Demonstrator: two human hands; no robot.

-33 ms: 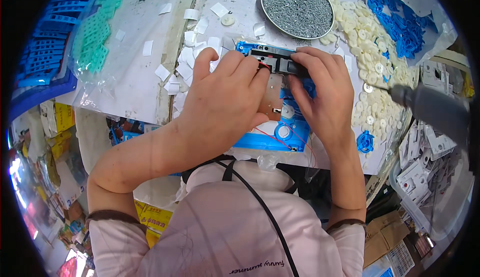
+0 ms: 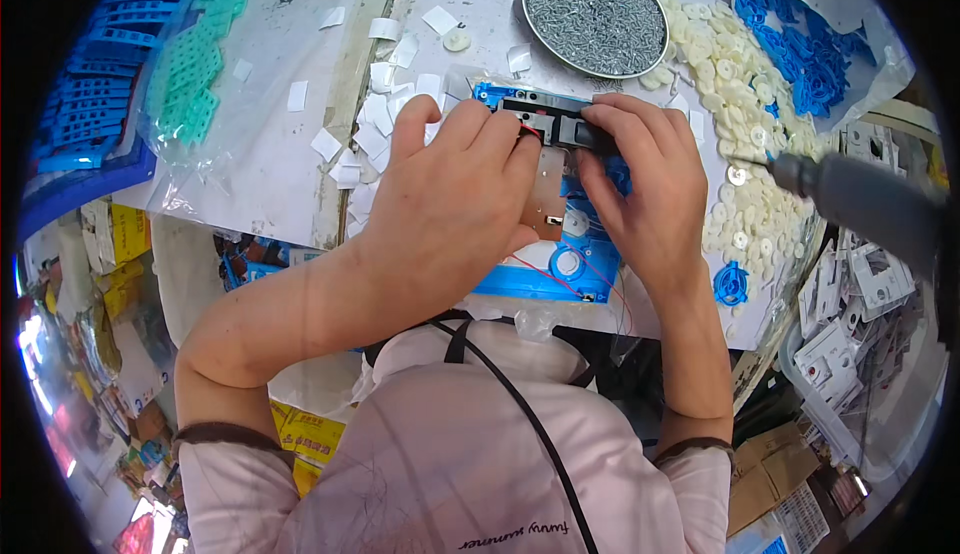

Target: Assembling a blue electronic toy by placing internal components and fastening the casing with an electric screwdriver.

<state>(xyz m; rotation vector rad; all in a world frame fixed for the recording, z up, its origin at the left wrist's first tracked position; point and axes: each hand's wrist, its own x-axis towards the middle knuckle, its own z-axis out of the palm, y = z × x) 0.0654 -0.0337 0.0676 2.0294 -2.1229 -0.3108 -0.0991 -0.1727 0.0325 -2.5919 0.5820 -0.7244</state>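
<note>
On the table in front of me lies a blue plastic housing (image 2: 520, 282) with a brown circuit board (image 2: 547, 194) and thin red wires. A long black and silver mechanism (image 2: 545, 119) sits across the housing's far end. My left hand (image 2: 450, 194) has its fingers curled at the mechanism's left part, beside a red wire; its fingertips are partly hidden. The thumb and fingers of my right hand (image 2: 650, 179) pinch the black right end of the mechanism. Part of the board is covered by my left hand.
A round dish of screws (image 2: 595, 19) stands beyond the housing. White plastic discs (image 2: 735, 84) spread rightward, under a hanging grey power screwdriver (image 2: 860, 199). Bags of blue parts (image 2: 790, 49) and green parts (image 2: 190, 84) flank the table. White paper squares (image 2: 375, 114) lie left.
The power screwdriver has swung slightly to the left. Both hands and the housing look almost unmoved.
</note>
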